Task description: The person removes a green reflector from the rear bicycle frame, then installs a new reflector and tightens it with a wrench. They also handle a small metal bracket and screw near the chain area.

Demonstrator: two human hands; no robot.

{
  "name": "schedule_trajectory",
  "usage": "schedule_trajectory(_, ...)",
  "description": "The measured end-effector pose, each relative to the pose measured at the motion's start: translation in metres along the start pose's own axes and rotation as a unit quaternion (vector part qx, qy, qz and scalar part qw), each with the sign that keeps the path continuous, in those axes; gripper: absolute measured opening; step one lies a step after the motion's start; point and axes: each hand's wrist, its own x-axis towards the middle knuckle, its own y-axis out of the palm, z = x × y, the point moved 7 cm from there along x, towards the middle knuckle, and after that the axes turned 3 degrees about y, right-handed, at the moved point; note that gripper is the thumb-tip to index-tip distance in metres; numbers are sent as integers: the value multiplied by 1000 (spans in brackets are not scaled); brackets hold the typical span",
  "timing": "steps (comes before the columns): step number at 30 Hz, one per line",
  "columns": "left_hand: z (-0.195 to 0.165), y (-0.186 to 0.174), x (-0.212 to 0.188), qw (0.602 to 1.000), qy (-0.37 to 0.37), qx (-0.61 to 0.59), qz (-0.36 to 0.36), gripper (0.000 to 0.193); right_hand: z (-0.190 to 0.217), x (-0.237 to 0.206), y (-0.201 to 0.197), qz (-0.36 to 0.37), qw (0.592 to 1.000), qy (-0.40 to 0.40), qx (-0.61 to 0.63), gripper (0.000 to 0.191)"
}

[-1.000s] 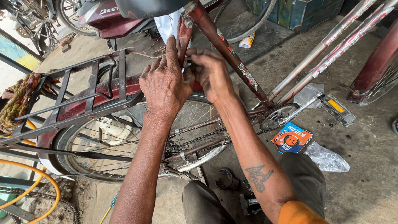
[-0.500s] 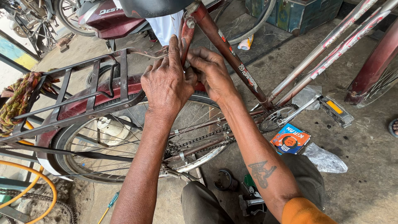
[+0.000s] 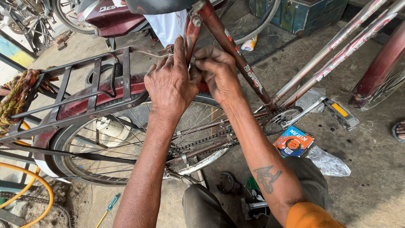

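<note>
Under the black saddle at twelve o'clock, the left hand [image 3: 171, 86] is wrapping its fingers around the maroon steel seat stays [image 3: 190, 36] of the bicycle while the right hand [image 3: 219, 74] is pinching, seemingly, a small bolt [image 3: 193, 60] there, above the spoked rear wheel [image 3: 126, 143].

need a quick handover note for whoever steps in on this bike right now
Left hand: fingers wrapped on the seat stay just under the saddle, where the rear rack arm meets the frame.
Right hand: fingertips pinching a small part at the same joint; what it is is hidden by the fingers.
Bike stands upright, rear wheel and chain in place.
On the ground: green screwdriver, small box, plastic bag, dark tools by the knee.
Done: rack sits over the wheel.
Left: the joint under the fingers looks unfinished; check it.
</note>
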Motion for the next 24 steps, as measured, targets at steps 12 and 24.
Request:
schedule_trajectory(12,0,4,0,1000,23,11,7,116,-1,-4,-1,-8,999,35,-41,12)
schedule_trajectory(24,2,3,1,1000,9,-10,18,123,7,-14,4,-85,995,57,17,12)
